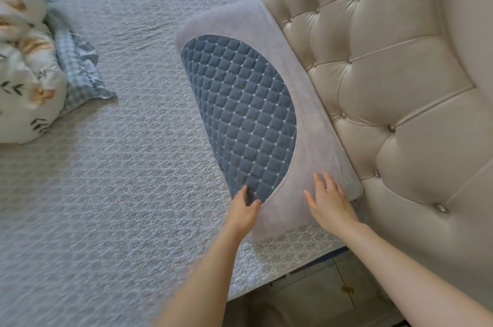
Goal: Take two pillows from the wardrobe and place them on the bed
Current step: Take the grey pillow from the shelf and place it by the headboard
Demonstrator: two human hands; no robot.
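Against the tufted headboard (386,81), a plush grey pillow (266,102) with a quilted blue oval lies on the bed (106,193); the left hand (244,210) pinches its edge, and the right hand (329,202) rests flat, fingers spread.

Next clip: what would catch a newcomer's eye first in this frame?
First the grey pillow with its dark blue quilted panel, lying on the bed against the tufted cream headboard. Both hands rest on its near end, the left hand at the panel's edge and the right hand flat on the grey part. A bundled floral blanket lies at far left.
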